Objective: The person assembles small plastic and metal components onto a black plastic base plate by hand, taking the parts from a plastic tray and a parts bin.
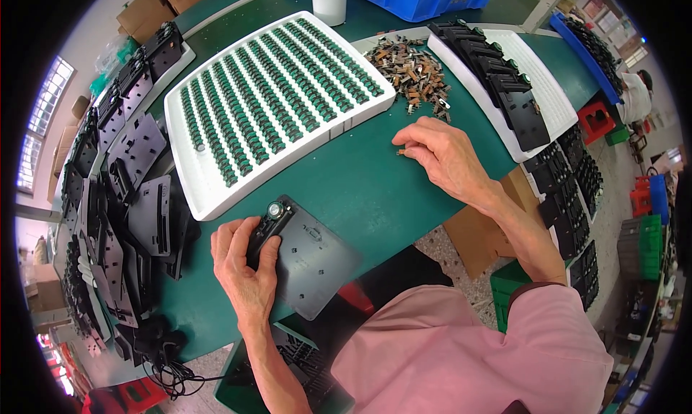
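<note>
Black plastic plate [313,259] is lying at the surface's [375,190] near edge with the left hand [241,266] gripping its fitted part, while the right hand [440,151] is pinching a small clip [401,152] below the clip pile [411,72], so many stacked plates [497,75] likely remain.

Green workbench [375,190] — bright windows [45,118]
</note>
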`<state>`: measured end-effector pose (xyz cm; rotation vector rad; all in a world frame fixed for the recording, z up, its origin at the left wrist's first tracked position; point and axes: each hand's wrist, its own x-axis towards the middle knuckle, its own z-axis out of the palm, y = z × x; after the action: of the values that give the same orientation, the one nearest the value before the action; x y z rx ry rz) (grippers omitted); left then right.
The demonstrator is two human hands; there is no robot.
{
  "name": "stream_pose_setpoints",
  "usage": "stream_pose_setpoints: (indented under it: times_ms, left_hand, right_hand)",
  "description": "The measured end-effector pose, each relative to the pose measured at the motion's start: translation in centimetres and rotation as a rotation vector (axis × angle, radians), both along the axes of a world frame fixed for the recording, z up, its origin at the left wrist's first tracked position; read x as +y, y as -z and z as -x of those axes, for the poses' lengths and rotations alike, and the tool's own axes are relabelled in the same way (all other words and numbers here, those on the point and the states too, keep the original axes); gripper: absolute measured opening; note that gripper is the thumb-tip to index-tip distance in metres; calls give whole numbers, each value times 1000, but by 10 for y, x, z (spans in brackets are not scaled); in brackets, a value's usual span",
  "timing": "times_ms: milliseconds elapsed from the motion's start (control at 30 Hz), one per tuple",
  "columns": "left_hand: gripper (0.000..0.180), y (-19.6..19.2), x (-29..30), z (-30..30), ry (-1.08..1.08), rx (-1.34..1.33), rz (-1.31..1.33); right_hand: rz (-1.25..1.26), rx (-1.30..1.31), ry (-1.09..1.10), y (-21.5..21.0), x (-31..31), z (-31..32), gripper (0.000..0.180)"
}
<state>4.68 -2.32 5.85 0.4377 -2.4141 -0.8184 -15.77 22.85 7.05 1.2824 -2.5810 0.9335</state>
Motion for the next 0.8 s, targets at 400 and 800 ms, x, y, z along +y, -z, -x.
stream_pose_setpoints:
  times_ms: [400,800]
  left_hand:
    - [34,5,-4,2,24,16,33]
    - [34,4,-4,-1,22,43,56]
  right_hand:
    - [146,-420,-268,-12,-48,-55,18]
    - [136,-102,-254,6,-85,-95,16]
